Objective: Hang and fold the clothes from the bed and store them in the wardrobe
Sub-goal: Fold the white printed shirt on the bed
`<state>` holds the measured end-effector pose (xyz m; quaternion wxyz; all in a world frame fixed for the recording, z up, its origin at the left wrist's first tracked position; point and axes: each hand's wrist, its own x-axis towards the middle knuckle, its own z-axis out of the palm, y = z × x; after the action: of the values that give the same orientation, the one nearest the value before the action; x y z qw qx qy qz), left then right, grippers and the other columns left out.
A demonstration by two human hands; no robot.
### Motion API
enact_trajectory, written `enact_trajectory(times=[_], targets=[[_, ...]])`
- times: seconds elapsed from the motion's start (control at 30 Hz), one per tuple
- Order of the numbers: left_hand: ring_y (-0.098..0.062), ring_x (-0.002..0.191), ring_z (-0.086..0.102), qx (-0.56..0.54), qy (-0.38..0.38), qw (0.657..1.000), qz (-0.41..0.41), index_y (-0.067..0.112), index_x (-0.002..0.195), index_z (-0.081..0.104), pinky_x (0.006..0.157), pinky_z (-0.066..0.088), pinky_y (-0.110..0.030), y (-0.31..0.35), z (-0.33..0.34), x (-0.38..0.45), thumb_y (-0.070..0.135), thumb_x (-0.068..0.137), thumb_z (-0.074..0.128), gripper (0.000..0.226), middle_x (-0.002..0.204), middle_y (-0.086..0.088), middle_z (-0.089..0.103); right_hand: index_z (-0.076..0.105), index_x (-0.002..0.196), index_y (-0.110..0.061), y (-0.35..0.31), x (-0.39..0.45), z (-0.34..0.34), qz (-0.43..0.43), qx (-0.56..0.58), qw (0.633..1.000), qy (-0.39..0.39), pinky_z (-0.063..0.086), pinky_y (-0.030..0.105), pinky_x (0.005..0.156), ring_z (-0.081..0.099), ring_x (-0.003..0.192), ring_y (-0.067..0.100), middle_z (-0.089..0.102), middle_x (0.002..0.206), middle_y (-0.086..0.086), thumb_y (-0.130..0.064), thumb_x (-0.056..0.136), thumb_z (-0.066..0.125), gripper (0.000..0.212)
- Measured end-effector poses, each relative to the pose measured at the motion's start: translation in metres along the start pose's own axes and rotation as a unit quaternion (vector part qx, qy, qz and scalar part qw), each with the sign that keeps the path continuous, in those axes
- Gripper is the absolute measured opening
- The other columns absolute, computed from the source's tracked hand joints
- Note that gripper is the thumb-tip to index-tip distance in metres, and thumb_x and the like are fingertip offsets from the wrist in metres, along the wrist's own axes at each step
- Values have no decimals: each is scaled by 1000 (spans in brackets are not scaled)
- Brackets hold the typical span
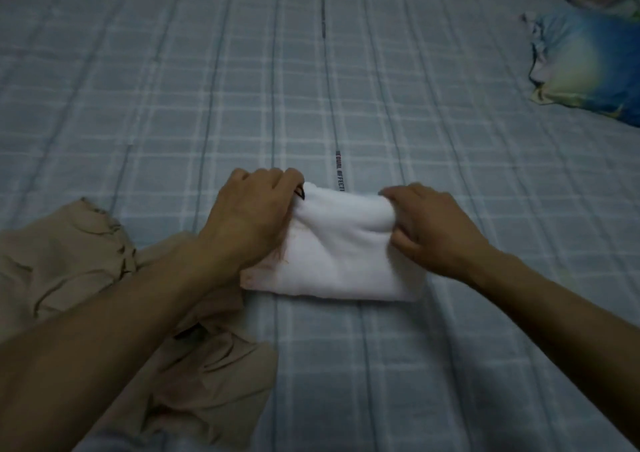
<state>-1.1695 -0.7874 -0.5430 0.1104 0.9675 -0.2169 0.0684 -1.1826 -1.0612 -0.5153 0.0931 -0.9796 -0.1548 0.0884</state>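
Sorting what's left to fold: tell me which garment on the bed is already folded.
The white garment, a neat rectangle held by both hands; the beige garment beside it lies crumpled.

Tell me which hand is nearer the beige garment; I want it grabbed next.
Left. The left hand grips the white cloth's left end, its forearm lying over the beige garment. The right hand pinches the cloth's right end, farther away.

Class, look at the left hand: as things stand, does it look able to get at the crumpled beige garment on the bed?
Probably yes. The beige garment lies right beside and under the left forearm with nothing covering it. But the left hand is gripping the folded white garment, so it would need to let go first.
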Motion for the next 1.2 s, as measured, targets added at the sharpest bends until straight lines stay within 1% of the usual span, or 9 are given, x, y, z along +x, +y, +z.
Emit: enact_trajectory(times=[0.1,0.17,0.27,0.37,0.43,0.67,0.83,0.97,1.2], targets=[[-33,103,56,29,-49,997,-60,14,126,55,90,38,-43,-10,29,23,8,88,61,39,116,-9,62,51,138,-16,5,30,24,66,12,996,56,36,40,103,50,119,32,54,134,13,-14,89,56,49],[-35,110,55,4,-33,997,-65,10,125,60,89,39,-44,-11,40,20,7,87,62,38,123,-11,61,52,138,-10,-2,30,40,72,46,992,98,33,41,109,46,127,34,50,141,16,-12,92,56,46],[-37,117,56,-19,20,1000,11,6,120,64,97,44,-49,0,48,-5,23,94,51,33,128,-16,61,47,142,-6,-18,12,63,9,27,994,104,27,46,116,36,139,36,41,149,19,-32,96,47,53],[-34,144,34,13,-77,996,41,9,146,46,116,29,-56,1,57,-25,44,99,34,60,155,-16,39,24,155,-13,-24,0,78,-4,-22,998,53,7,46,123,12,151,30,16,163,13,-50,99,28,67],[-30,151,21,1,-104,994,30,14,154,32,121,21,-54,-5,67,-29,50,100,26,66,162,-12,24,12,157,-17,-20,1,86,4,-39,998,39,0,43,123,2,152,26,4,165,8,-53,99,21,69],[-20,154,3,-56,-142,988,9,23,159,14,124,10,-48,-19,92,-17,54,101,19,66,166,0,8,6,157,-19,-5,28,100,11,-16,1000,-8,4,45,123,-3,152,21,2,165,4,-59,96,14,74],[-23,154,3,-14,-157,987,4,21,159,12,124,10,-49,-13,72,-13,56,98,13,70,166,-3,6,-8,156,-21,-8,26,90,9,-33,999,-28,-3,44,123,-14,151,20,-11,164,4,-59,97,10,72],[-31,149,25,-29,-110,993,31,12,153,35,121,22,-52,7,64,-24,44,99,30,62,160,-12,29,4,158,-19,-23,3,99,-15,-31,999,18,0,46,122,-2,152,25,0,165,8,-56,100,18,70],[-19,154,1,-68,-157,985,17,24,158,13,124,7,-47,7,81,-26,50,100,21,64,166,2,5,13,157,-19,-20,9,110,-4,-23,1000,11,5,48,123,3,152,24,7,164,7,-57,98,23,71]])
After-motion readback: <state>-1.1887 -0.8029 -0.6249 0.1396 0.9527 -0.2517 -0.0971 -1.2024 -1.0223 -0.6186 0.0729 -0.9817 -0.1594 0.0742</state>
